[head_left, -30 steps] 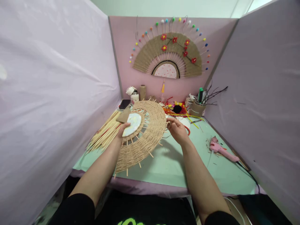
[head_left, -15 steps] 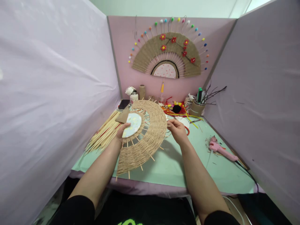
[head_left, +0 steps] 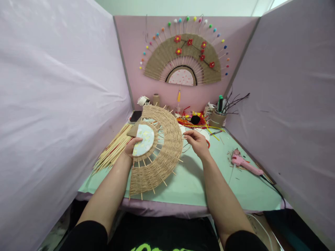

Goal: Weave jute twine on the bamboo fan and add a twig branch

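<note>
A fan [head_left: 167,150] woven from tan twine over thin sticks is held above the table, its curved edge facing right. My left hand [head_left: 131,148] grips it by the pale blue patterned half-circle [head_left: 145,137], thumb on top and the other fingers hidden behind. At the outer edge, my right hand [head_left: 196,142] is closed, thumb and forefinger pinched at one of the protruding stick ends. A brown piece of card [head_left: 133,129] shows beside the half-circle.
Left of the fan lies a bundle of thin sticks [head_left: 111,150]. On the right rests a pink glue gun [head_left: 246,164] with its cord. Behind are red-handled scissors [head_left: 208,143], coloured craft bits [head_left: 192,120] and a pot of pens [head_left: 217,119]. A finished fan [head_left: 183,59] hangs on the back panel.
The fan has tilted and turned slightly in my hands. My right hand stays at its outer edge. The whole view has shifted a little.
</note>
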`<state>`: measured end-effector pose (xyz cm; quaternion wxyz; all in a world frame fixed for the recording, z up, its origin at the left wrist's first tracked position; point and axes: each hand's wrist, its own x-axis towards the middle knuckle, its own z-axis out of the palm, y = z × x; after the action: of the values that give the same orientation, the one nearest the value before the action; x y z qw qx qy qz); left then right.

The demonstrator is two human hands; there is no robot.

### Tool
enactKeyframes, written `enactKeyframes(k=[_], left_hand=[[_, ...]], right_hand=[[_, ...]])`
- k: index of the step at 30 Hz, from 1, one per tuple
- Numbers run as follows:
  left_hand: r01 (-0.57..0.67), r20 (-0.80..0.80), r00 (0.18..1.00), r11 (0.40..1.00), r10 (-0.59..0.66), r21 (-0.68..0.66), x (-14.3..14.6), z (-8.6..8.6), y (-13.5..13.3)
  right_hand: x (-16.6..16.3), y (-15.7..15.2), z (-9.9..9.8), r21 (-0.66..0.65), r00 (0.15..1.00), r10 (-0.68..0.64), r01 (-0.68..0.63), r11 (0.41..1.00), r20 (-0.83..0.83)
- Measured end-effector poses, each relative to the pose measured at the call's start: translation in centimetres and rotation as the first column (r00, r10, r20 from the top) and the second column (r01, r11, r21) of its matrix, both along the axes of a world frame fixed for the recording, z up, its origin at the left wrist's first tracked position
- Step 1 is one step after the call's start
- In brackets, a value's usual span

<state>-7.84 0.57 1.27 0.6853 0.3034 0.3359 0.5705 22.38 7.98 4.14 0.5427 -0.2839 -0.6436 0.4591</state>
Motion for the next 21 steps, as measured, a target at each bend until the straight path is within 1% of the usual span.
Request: enactKeyframes(k=[3, 6, 9, 12, 15, 18, 21], left_hand=[[-0.004, -0.014, 1.0, 1.0, 0.004, 0.01, 0.19, 0.19, -0.1], [0.003, -0.028, 1.0, 1.0, -0.004, -0.005, 0.34, 0.27, -0.12], [-0.012, -0.046, 0.999, 0.999, 0.01, -0.05, 0.43, 0.22, -0.06], [-0.047, -0.065, 0.997, 0.994, 0.041, -0.095, 0.47, 0.2, -0.01], [-0.06, -0.087, 0.995, 0.993, 0.051, -0.105, 0.49, 0.24, 0.01], [-0.04, -0.101, 0.994, 0.994, 0.03, -0.098, 0.49, 0.17, 0.04], [-0.006, -0.111, 0.994, 0.997, -0.003, -0.082, 0.42, -0.05, 0.15]], right_hand=[[0.32, 0.11, 0.13, -0.067, 0.996, 0.019, -0.025, 0.997, -0.092], [0.63, 0.25, 0.13, -0.098, 0.988, 0.054, -0.069, 0.993, -0.143], [0.76, 0.22, 0.16, -0.102, 0.986, 0.088, -0.103, 0.99, -0.14], [0.75, -0.01, 0.4, -0.09, 0.992, 0.075, -0.084, 0.992, -0.105], [0.76, -0.27, 0.76, -0.047, 0.998, 0.024, -0.027, 0.999, -0.063], [0.77, -0.42, 0.96, 0.046, 0.998, -0.047, 0.048, 0.998, -0.03], [0.75, -0.43, 0.95, 0.144, 0.995, -0.098, 0.096, 0.985, 0.006]])
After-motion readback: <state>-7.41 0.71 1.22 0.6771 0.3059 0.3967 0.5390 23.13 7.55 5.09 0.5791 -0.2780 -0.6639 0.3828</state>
